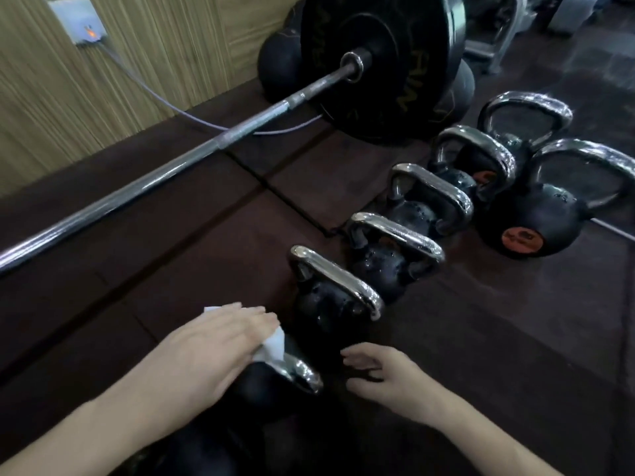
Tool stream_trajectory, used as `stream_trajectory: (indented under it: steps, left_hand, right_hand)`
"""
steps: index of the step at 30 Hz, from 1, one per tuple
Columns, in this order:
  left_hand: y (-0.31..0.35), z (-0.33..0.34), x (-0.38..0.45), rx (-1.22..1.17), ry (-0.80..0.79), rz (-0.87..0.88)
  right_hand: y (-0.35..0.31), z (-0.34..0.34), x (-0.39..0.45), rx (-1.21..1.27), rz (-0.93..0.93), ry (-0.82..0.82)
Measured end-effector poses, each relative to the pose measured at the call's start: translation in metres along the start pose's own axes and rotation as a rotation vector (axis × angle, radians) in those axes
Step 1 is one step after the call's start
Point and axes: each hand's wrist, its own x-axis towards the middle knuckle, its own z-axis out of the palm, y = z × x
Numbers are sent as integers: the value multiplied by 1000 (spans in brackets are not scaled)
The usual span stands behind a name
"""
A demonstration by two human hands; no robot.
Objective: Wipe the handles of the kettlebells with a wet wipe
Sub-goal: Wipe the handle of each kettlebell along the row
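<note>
Several black kettlebells with chrome handles stand in a diagonal row on the dark floor. The nearest kettlebell (275, 389) sits between my hands, its chrome handle (302, 372) partly covered. My left hand (213, 345) lies flat over that handle, pressing a white wet wipe (273, 345) onto it. To the right of that kettlebell my right hand (381, 372) hovers with its fingers apart, holding nothing. The second kettlebell (330, 304) stands just beyond, then a third (388, 255) and others farther back.
A long steel barbell (144, 187) lies across the floor on the left, with a black plate (381, 63) at its far end. A wall socket (77, 20) with a cable sits on the wooden wall. A larger kettlebell (536, 221) stands to the right.
</note>
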Motion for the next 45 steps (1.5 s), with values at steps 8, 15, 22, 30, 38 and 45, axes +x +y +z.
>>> stream_trajectory:
  steps: [8,15,22,30,38,45]
  left_hand:
    - [-2,-31,48,-323,204,-825]
    - [22,0,115,-362,138,-546]
    - [53,21,135,-165,-104,-286]
    - [59,27,172,311,-245,-85]
    - [69,67,154,335,-170,149]
    - [-6,45,150,219,-91,-420]
  right_hand:
    - [13,-52,26,49,-172,286]
    - [-2,-32,66,80,-251,252]
    - [4,-22,71,68,-232,332]
    - [10,-19,78,13,-185,338]
    - [20,-14,79,-66,-238,394]
    - [13,-20,76,175,-219,320]
